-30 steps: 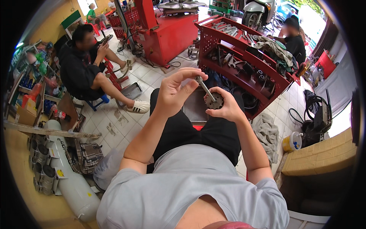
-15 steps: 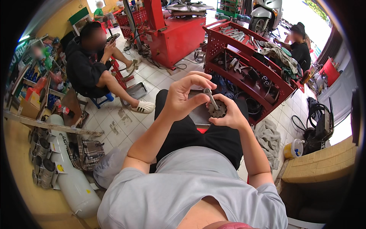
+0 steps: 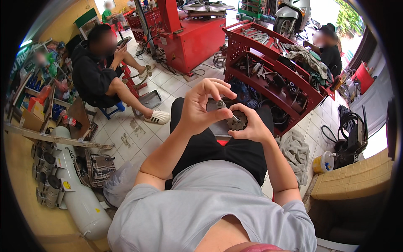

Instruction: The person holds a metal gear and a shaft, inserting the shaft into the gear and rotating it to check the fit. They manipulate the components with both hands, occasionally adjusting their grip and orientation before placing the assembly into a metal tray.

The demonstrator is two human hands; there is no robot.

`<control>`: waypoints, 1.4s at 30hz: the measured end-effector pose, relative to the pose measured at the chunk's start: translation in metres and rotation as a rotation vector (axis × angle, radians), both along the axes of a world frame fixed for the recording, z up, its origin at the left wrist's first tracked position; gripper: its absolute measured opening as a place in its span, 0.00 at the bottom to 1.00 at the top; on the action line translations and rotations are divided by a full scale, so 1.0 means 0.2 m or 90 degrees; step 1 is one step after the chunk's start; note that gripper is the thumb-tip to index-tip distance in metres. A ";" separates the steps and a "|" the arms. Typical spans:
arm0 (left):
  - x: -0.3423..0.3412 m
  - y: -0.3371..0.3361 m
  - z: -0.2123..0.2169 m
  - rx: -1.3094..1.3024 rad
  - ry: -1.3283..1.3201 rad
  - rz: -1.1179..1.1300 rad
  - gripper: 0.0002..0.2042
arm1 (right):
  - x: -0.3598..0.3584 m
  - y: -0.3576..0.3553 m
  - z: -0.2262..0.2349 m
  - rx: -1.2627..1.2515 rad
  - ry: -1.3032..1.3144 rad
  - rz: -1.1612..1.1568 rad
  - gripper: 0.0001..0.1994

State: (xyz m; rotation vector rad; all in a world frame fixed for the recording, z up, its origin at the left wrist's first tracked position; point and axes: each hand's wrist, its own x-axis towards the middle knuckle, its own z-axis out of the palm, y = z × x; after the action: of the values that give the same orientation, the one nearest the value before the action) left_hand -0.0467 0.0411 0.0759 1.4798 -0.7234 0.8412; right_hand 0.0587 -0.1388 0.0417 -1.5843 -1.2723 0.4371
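Observation:
My left hand (image 3: pixel 198 107) pinches a thin metal rod with a rounded head (image 3: pixel 220 103) between thumb and fingers. Part of the rod is hidden behind my thumb. Its lower end points into the face of a round, dark metal part with a notched rim (image 3: pixel 238 120); whether it sits in a hole I cannot tell. My right hand (image 3: pixel 255 128) grips that round part by its edge, thumb below and fingers curled over the top. Both hands are above my lap, over a grey metal tray (image 3: pixel 219 127) between my legs.
Ahead to the right stands a red tool cart (image 3: pixel 268 80) with wrenches and rags. A red machine (image 3: pixel 193 44) is beyond. At left, a seated person (image 3: pixel 94 67) holds a phone; another person (image 3: pixel 329 50) sits behind the cart. A white cylinder (image 3: pixel 79 193) lies at near left.
My left hand has tipped the rod's head to the left, so the rod leans more. My right hand and the round part have barely moved.

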 end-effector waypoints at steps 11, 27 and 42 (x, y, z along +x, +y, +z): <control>-0.02 0.00 0.00 0.018 0.021 -0.007 0.13 | 0.00 0.00 0.01 0.013 0.018 0.006 0.26; -0.01 -0.01 0.02 0.026 -0.019 0.074 0.13 | 0.03 0.01 -0.02 0.080 -0.045 -0.072 0.24; -0.04 -0.07 0.07 -0.034 0.056 0.044 0.16 | 0.03 0.00 0.00 0.067 -0.064 -0.194 0.25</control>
State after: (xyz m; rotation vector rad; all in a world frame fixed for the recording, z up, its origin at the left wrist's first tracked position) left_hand -0.0542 0.0269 0.0895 1.4920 -0.5832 0.8365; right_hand 0.0649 -0.1395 0.0423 -1.6910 -1.0854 0.0984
